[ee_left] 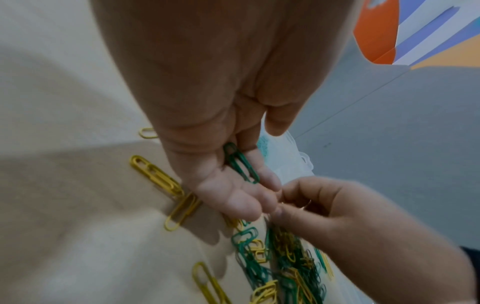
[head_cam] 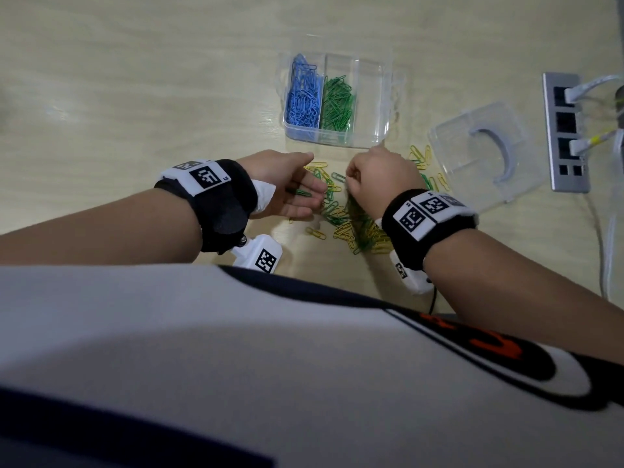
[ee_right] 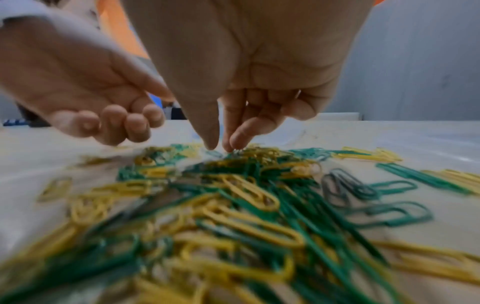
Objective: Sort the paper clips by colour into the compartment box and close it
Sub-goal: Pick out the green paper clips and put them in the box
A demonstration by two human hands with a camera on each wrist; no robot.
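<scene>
The clear compartment box (head_cam: 385, 96) stands open on the table, with blue clips (head_cam: 304, 96) in its left compartment and green clips (head_cam: 337, 103) in the middle one. Its right compartment holds nothing. The lid (head_cam: 486, 153) lies apart to the right. A mixed pile of green and yellow clips (head_cam: 351, 228) lies in front of the box. My left hand (head_cam: 312, 177) is cupped palm-up beside the pile, and a green clip (ee_left: 241, 164) lies in its curled fingers. My right hand (ee_right: 222, 147) pinches with thumb and forefinger at a clip on top of the pile; that clip's colour is unclear.
A grey socket strip (head_cam: 567, 133) with plugged-in cables is set in the table at the far right, and a cable (head_cam: 604, 248) runs toward me from it. Loose yellow clips (head_cam: 420, 157) lie between the box and the lid. My torso covers the table's near edge.
</scene>
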